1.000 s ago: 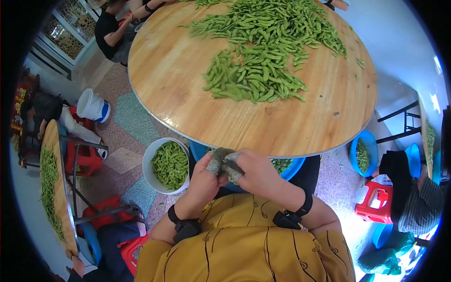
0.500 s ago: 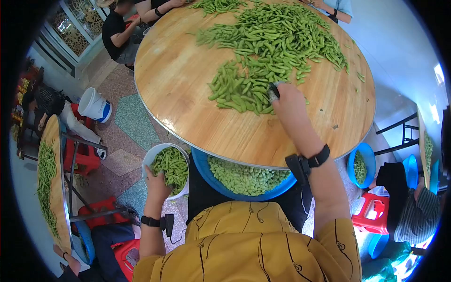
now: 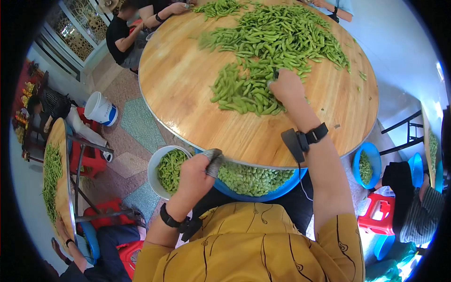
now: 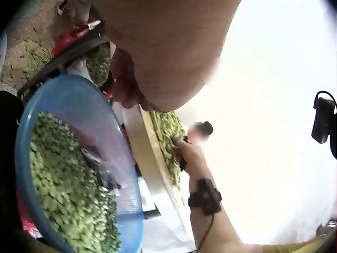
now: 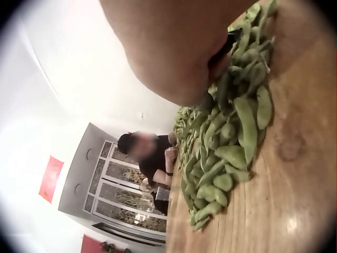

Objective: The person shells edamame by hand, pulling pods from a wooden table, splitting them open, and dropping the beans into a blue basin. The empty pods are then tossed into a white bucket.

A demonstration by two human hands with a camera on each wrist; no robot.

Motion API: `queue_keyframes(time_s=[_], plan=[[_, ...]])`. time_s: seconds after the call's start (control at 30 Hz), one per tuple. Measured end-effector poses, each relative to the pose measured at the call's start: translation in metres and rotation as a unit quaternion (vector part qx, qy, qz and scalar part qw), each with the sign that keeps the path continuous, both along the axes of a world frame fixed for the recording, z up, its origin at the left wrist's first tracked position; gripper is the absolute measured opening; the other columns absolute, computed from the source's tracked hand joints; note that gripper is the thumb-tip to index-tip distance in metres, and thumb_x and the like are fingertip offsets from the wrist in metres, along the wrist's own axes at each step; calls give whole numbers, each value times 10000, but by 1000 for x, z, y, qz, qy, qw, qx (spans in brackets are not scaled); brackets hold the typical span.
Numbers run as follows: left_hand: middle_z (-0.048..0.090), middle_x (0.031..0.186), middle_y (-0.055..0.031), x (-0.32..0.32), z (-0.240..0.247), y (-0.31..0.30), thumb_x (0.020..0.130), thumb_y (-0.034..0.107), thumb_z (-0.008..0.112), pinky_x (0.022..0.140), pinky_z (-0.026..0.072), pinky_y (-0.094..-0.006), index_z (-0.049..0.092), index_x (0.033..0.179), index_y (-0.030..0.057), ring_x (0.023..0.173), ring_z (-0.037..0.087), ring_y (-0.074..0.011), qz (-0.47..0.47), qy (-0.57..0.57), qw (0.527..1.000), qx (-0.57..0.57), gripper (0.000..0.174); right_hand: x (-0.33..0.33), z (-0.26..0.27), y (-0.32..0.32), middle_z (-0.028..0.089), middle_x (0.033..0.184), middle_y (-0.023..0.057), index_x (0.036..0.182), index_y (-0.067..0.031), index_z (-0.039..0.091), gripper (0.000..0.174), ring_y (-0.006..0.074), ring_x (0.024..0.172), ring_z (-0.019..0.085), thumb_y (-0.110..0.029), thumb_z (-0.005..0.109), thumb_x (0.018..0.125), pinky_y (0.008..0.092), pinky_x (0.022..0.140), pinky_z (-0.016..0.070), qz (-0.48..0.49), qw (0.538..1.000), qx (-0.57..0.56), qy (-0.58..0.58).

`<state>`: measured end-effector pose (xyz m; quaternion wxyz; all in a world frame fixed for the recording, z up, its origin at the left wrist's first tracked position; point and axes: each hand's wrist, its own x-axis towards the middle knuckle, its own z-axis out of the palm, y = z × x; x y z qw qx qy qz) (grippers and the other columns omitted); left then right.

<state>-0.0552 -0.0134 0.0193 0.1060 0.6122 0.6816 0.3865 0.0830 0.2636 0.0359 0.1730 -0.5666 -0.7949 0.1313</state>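
My right hand [image 3: 287, 87] reaches over the round wooden table [image 3: 188, 108], its fingers in the near part of a heap of green soybean pods [image 3: 244, 96]. A small black piece [image 5: 234, 36] shows by its fingers in the right wrist view; its fingertips are hidden among the pods, and I cannot tell whether they pinch one. My left hand [image 3: 192, 176] is raised in front of the table edge, its fingers curled and nothing seen in it. A grey wrap [image 3: 214, 162] covers its digits. Below lies a blue basin [image 4: 134, 184] of shelled green beans [image 3: 253, 181].
Left of the basin stands a white bucket [image 3: 155, 181] of pods. Another white bucket [image 3: 99, 110] is farther left on the floor. At the right are a blue basin [image 3: 373, 152] and a red stool [image 3: 378, 214]. Other people sit around the table's far side and at side tables.
Both hands were together over the basin, then parted. The left went to the white bucket with spread fingers, then came up and right, fingers curled. The right reached into the pods and stays there.
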Motion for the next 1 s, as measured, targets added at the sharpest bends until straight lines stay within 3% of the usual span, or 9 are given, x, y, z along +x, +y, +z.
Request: queue_keyframes(time_s=[0.03, 0.17, 0.27, 0.33, 0.47, 0.53, 0.83, 0.93, 1.0], plan=[[661, 808, -161, 2, -4, 4, 858, 51, 560, 638, 515, -352, 631, 1048, 13, 712, 656, -302, -17, -19, 1000, -15, 206, 0, 2, 1, 661, 911, 202, 922, 3, 629, 333, 373, 884, 635, -287, 656, 760, 440, 767, 517, 1, 1000, 4, 1], [670, 849, -124, 16, 0, 15, 859, 11, 503, 651, 495, -301, 571, 1148, 17, 735, 648, -216, 3, -200, 976, -83, 297, 1, -3, 1, 656, 959, 199, 946, -13, 636, 329, 357, 921, 632, -266, 650, 738, 427, 791, 513, 37, 997, -37, -50], [660, 953, -71, 20, -5, 22, 849, -23, 461, 686, 457, -241, 518, 1215, 21, 811, 597, -132, -63, -322, 940, -91, 372, -4, -3, 0, 650, 969, 190, 944, -20, 631, 310, 356, 917, 626, -238, 640, 723, 433, 788, 506, 44, 996, -20, -71], [632, 1033, -45, 25, -3, 25, 876, -11, 467, 710, 428, -212, 530, 1206, 22, 869, 553, -105, -83, -489, 857, -141, 338, -8, 3, -6, 649, 973, 189, 948, -19, 633, 307, 357, 919, 625, -222, 632, 717, 434, 790, 505, 59, 994, -12, -91], [628, 1019, -46, 38, 0, 34, 903, 20, 483, 732, 442, -225, 534, 1200, 15, 890, 564, -109, -74, -490, 855, -151, 301, -7, 16, -11, 672, 961, 177, 916, -46, 682, 199, 327, 916, 653, -146, 615, 758, 416, 754, 531, 60, 992, -62, -88], [645, 917, 8, 45, -2, 38, 926, 109, 558, 563, 367, -172, 597, 1131, 52, 660, 479, -28, -69, -480, 864, -132, 216, -6, 13, -8, 673, 958, 174, 914, -48, 685, 186, 320, 912, 656, -124, 611, 762, 415, 742, 532, 74, 988, -82, -109], [651, 886, -1, 55, -11, 40, 931, 105, 553, 559, 369, -180, 610, 1107, 47, 639, 476, -33, -100, -484, 857, -143, 194, -8, 25, -16, 679, 921, 165, 916, -66, 696, 193, 302, 889, 663, -140, 589, 774, 391, 712, 535, 86, 981, -35, -172], [656, 916, -35, 55, -6, 43, 952, 127, 512, 548, 369, -187, 591, 1135, 34, 624, 473, -44, -75, -481, 863, -138, 220, 15, 35, -26, 675, 895, 166, 894, -59, 692, 187, 315, 829, 662, -173, 608, 772, 393, 686, 535, 42, 998, 9, -44], [654, 950, -68, 64, 3, 46, 962, 143, 483, 535, 362, -196, 580, 1130, 32, 613, 474, -63, -50, -519, 847, -103, 224, 37, 34, -38, 661, 811, 114, 965, -75, 669, 282, 209, 678, 629, -245, 690, 742, 338, 564, 492, 166, 980, -54, 97]])
